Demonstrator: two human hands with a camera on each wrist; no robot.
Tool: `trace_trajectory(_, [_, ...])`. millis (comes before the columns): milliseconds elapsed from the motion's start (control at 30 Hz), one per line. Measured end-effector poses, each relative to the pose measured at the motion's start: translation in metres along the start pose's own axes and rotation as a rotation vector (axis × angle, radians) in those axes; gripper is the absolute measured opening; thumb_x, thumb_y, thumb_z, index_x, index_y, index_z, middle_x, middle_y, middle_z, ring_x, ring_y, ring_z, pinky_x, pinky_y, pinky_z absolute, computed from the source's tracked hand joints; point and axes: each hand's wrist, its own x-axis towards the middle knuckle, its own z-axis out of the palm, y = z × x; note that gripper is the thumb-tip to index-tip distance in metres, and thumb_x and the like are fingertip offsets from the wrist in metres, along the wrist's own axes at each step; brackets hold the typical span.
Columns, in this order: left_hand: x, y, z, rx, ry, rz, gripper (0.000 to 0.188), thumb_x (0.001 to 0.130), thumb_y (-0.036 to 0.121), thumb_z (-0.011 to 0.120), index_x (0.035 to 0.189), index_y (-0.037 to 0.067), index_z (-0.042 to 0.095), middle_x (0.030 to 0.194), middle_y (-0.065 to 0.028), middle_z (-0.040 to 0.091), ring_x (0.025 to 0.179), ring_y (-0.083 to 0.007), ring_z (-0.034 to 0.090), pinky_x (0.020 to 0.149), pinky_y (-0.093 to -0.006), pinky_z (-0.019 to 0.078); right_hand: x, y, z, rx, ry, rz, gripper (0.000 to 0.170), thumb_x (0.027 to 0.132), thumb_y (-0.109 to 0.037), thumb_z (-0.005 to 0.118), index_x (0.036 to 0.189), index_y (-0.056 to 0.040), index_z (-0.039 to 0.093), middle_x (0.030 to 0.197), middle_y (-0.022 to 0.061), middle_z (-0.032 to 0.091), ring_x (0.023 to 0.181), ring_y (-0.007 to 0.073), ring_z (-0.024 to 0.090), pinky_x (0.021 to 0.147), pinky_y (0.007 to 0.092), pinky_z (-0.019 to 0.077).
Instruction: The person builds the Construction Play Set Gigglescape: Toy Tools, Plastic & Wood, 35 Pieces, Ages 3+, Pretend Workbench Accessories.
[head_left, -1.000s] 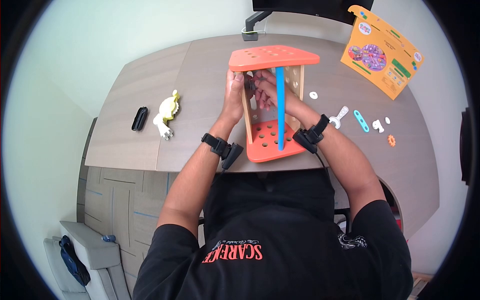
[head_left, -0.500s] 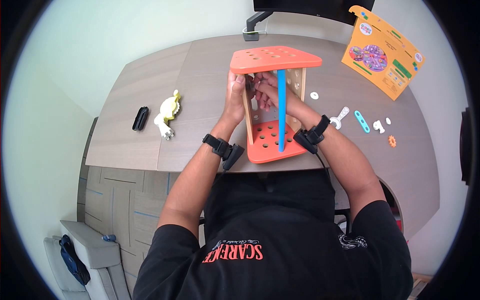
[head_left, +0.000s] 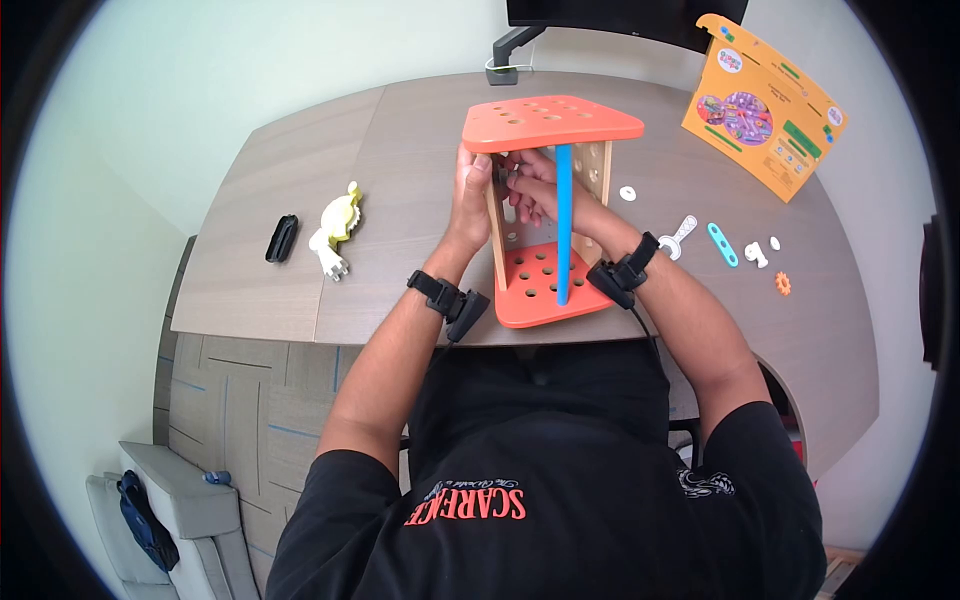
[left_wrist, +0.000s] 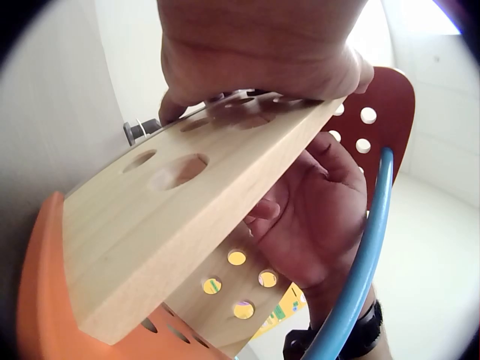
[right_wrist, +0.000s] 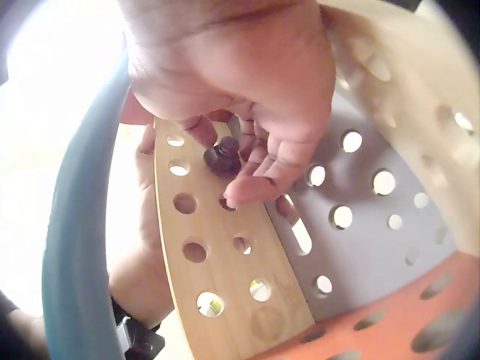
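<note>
A toy box frame stands on the table, with an orange top panel, an orange base, perforated wooden sides and a blue rod. My left hand grips the left wooden panel from its outer side, near the top. Reaching inside behind the rod, my right hand pinches a dark, round, stepped knob against that panel's inner face. Its thumb lies on one side of the knob and the fingers curl on the other. A grey perforated panel forms the back.
To the right lie a white ring, a white wrench-shaped piece, a turquoise strip and an orange gear. A yellow box stands behind them. On the left are a yellow-and-white toy piece and a black case.
The box frame has shifted very slightly down and right in the head view. My right fingers have moved a little around the dark knob; the left hand keeps its grip.
</note>
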Motion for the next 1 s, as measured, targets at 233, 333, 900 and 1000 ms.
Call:
trace_trajectory(233, [-0.007, 0.029, 0.013, -0.012, -0.038, -0.105, 0.087, 0.095, 0.081, 0.044, 0.132, 0.003, 0.046, 0.101, -0.0152, 0.065, 0.073, -0.0197, 0.066, 0.055, -0.0311, 0.0554, 0.012, 0.004, -0.007, -0.078, -0.083, 0.192, 0.04, 0.112, -0.043, 0.049, 0.128, -0.0076, 0.058, 0.077, 0.0023, 0.064, 0.062, 0.0098, 0.064, 0.053, 0.0248, 0.0506])
trace_trajectory(333, [-0.004, 0.017, 0.006, -0.001, -0.043, -0.063, 0.087, 0.095, 0.082, 0.043, 0.129, 0.001, 0.049, 0.102, -0.0158, 0.066, 0.071, -0.0188, 0.065, 0.054, -0.0306, 0.0552, 0.003, -0.004, -0.004, -0.013, -0.028, 0.14, 0.041, 0.112, -0.045, 0.049, 0.129, -0.0088, 0.059, 0.077, 0.0017, 0.063, 0.063, 0.0091, 0.063, 0.052, 0.0246, 0.05])
trace_trajectory(900, [-0.002, 0.0, -0.004, -0.011, -0.058, -0.068, 0.088, 0.096, 0.081, 0.043, 0.129, 0.0, 0.045, 0.096, -0.0173, 0.066, 0.068, -0.0234, 0.069, 0.051, -0.0333, 0.0569, -0.006, -0.001, 0.011, 0.054, 0.025, -0.087, 0.044, 0.109, -0.048, 0.055, 0.108, -0.0046, 0.063, 0.072, 0.0018, 0.058, 0.057, 0.0113, 0.059, 0.048, 0.025, 0.045])
trace_trajectory(1000, [-0.004, 0.007, -0.003, -0.012, -0.073, -0.09, 0.088, 0.097, 0.081, 0.042, 0.131, -0.001, 0.044, 0.095, -0.0176, 0.065, 0.066, -0.0236, 0.068, 0.05, -0.0335, 0.0569, 0.006, 0.007, 0.001, 0.025, -0.063, 0.045, 0.04, 0.11, -0.045, 0.052, 0.116, -0.0061, 0.06, 0.074, 0.003, 0.061, 0.059, 0.0111, 0.061, 0.051, 0.0256, 0.0462])
